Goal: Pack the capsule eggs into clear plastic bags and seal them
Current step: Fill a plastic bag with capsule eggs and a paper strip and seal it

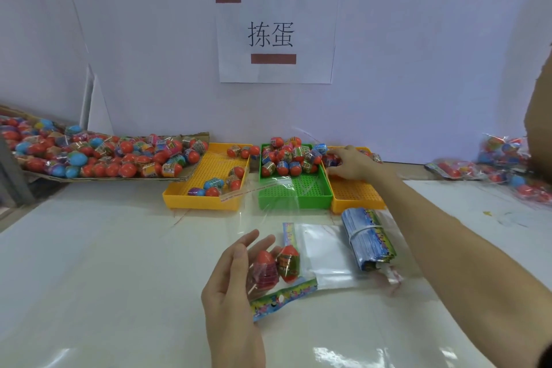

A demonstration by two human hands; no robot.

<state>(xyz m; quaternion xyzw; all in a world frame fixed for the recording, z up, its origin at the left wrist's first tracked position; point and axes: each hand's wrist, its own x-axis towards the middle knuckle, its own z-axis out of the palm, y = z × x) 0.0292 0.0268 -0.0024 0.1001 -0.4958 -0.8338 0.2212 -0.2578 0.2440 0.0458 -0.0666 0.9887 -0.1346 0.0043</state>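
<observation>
My left hand (234, 275) holds a clear plastic bag (263, 287) with a printed header strip low over the table. Two red capsule eggs (276, 266) stand inside the bag against my fingers. My right hand (351, 163) reaches far across to the right yellow tray (358, 196), and its fingers curl round a capsule egg (331, 160) at the tray's back left corner. The green tray (294, 196) holds a pile of eggs (288, 157) at its far end. A few eggs lie in the left yellow tray (198, 199).
A banded stack of printed header cards (369, 237) and flat clear bags (324, 251) lie right of my left hand. A loose clear bag (268, 188) drapes over the green tray. A cardboard tray (98, 154) heaped with eggs sits back left. Packed bags (504, 163) lie far right.
</observation>
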